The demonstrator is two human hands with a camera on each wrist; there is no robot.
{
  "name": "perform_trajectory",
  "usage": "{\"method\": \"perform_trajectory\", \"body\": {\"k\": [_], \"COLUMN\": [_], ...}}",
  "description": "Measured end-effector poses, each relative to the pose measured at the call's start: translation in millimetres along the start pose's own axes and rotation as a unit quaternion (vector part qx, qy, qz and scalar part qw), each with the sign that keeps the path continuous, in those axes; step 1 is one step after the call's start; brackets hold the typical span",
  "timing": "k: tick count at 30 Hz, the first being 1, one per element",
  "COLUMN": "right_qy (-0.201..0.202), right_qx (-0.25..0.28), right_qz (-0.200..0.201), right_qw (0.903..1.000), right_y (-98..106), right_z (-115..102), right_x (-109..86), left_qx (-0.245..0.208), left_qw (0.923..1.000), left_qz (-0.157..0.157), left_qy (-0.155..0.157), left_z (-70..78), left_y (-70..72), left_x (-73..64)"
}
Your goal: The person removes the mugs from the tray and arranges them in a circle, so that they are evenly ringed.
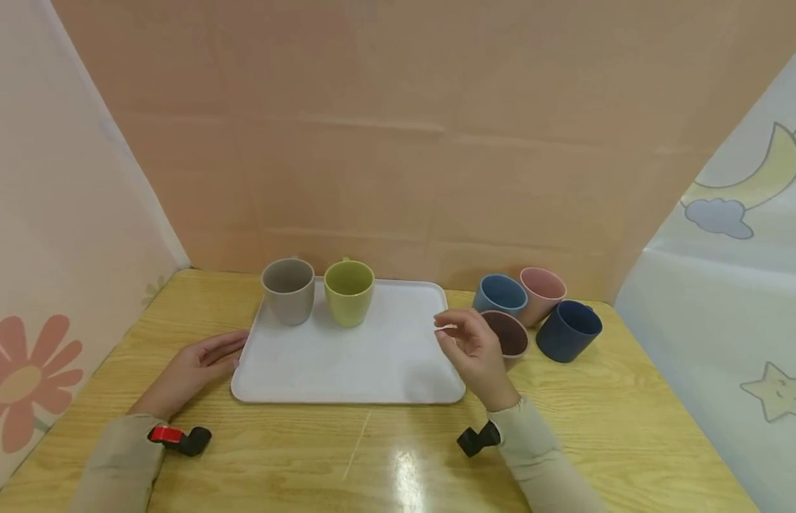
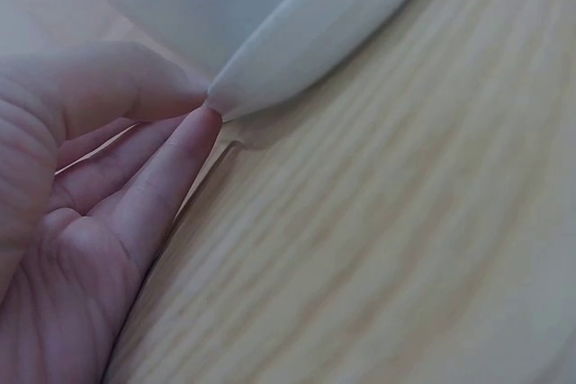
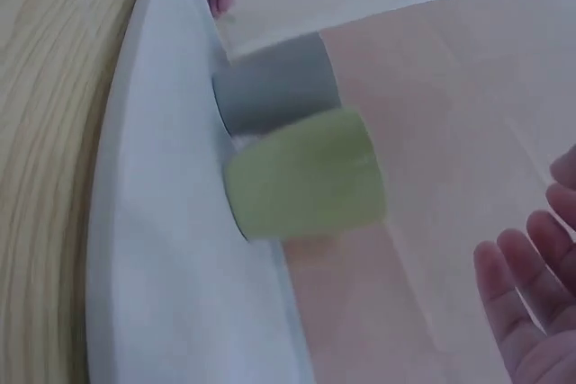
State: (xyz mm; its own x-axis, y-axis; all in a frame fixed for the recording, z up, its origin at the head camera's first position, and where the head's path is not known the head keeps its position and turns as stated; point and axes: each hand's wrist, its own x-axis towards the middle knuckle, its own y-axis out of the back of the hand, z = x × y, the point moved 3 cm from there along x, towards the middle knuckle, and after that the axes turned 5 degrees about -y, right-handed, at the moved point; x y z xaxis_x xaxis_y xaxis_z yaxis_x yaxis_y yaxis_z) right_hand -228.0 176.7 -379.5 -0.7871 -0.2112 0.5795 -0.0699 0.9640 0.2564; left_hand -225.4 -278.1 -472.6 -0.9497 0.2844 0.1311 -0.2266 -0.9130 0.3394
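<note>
My left hand (image 1: 195, 367) rests beside the white tray (image 1: 333, 367), fingers fairly straight and fingertips at its left rim. In the left wrist view the thumb and a finger (image 2: 175, 155) meet the tray's edge. My right hand (image 1: 474, 349) hangs loosely bent over the tray's right edge, holding nothing; its fingers (image 3: 526, 267) show spread in the right wrist view. Two mugs stand upright on the tray's back left: a grey mug (image 1: 290, 296) and a yellow-green mug (image 1: 349, 296). Behind the right hand, a dark-insided pinkish cup (image 1: 509, 335) is partly hidden.
Right of the tray cluster a light blue cup (image 1: 500, 293), a pink cup (image 1: 542, 292) and a navy mug (image 1: 567, 331). A peach backdrop (image 1: 372, 178) rises behind the wooden table (image 1: 295, 456), and printed panels flank both sides.
</note>
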Motion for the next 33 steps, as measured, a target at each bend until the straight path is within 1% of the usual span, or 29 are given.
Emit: {"method": "perform_trajectory", "body": {"k": [2,4,5,7,8,10,15,17,21,26,33], "right_qy": [-0.050,-0.111,-0.142,-0.193,-0.213,-0.235,-0.262,-0.268,-0.266,-0.262,-0.271], "right_qx": [0.022,0.046,0.054,0.050,0.047,0.031,0.011,0.010,0.009,0.009,0.010], "right_qz": [-0.008,-0.015,-0.018,-0.020,-0.023,-0.031,-0.057,-0.058,-0.054,-0.050,-0.038], "right_qw": [0.9984,0.9927,0.9883,0.9796,0.9757,0.9709,0.9633,0.9617,0.9623,0.9636,0.9618], "right_y": [-12,-23,-29,-40,-46,-56,-82,-90,-103,-117,-128], "right_z": [8,19,24,34,38,46,62,65,69,72,78], "right_x": [7.4,15.8,20.1,28.3,32.2,39.3,53.0,57.7,67.5,76.8,83.3], "left_qx": [0.003,0.003,0.002,0.003,0.003,0.002,0.000,-0.003,-0.013,-0.010,-0.011], "left_qw": [1.0000,1.0000,1.0000,1.0000,1.0000,1.0000,1.0000,1.0000,0.9999,0.9999,0.9999], "left_qz": [-0.001,0.000,0.000,-0.001,-0.001,0.001,0.003,0.003,0.000,-0.004,-0.002], "left_qy": [0.001,0.002,0.002,0.002,0.002,0.001,-0.001,-0.004,-0.003,0.006,0.009], "left_z": [0.6,1.3,1.5,1.5,1.4,0.7,-2.6,-3.5,-3.7,-1.7,-1.4], "left_y": [-0.4,-0.5,-0.3,0.1,0.2,0.5,0.7,0.4,0.3,0.5,0.6], "left_x": [0.2,0.3,0.5,0.9,1.1,1.4,1.2,1.3,1.2,0.6,1.0]}}
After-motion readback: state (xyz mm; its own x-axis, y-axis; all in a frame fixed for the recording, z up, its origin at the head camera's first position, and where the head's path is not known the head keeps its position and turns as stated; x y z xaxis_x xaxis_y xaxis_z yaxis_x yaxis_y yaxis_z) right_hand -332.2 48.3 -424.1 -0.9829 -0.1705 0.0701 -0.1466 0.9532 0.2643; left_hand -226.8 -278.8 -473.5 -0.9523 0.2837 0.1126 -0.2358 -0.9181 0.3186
